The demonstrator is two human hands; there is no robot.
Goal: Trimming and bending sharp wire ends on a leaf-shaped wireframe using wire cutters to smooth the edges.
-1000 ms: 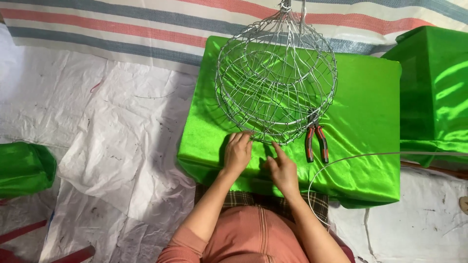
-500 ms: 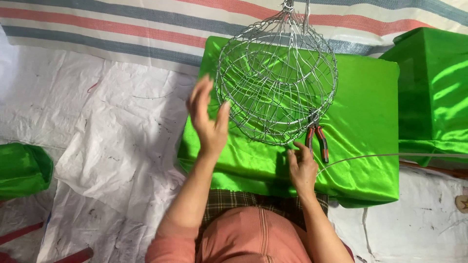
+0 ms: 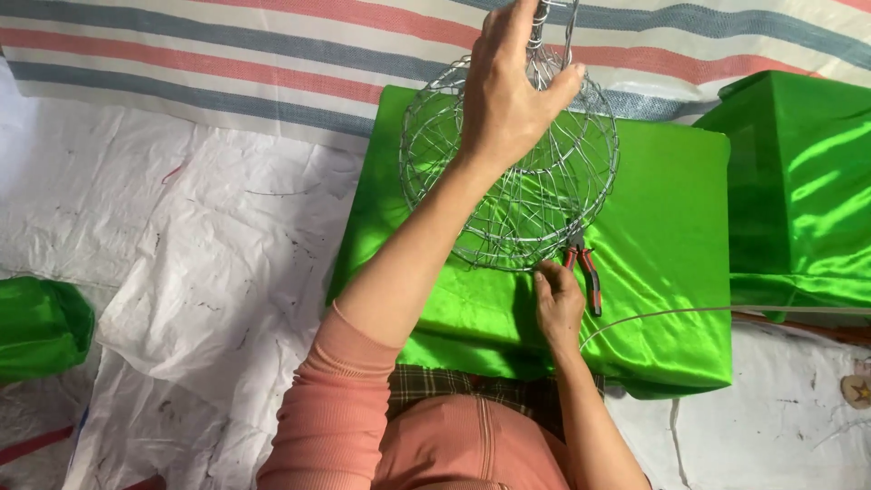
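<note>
You've got 1 wire ball frame (image 3: 522,181), 1 pr pliers (image 3: 585,272), 2 green-covered boxes (image 3: 671,227), (image 3: 798,181).

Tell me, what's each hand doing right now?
Left hand grips wire ball top. Right hand touches its lower edge, beside pliers. Nothing blocking.

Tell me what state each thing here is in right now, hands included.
Left hand: raised, gripping the top of the wire ball.
Right hand: low on the green cloth, fingertips by the pliers.
Wire ball: round open mesh, upright on the green cloth.
Pliers: lying flat, handles slightly apart.
Loose wire: lying in a long curve.
Green cloth: spread smooth over a box shape.
</note>
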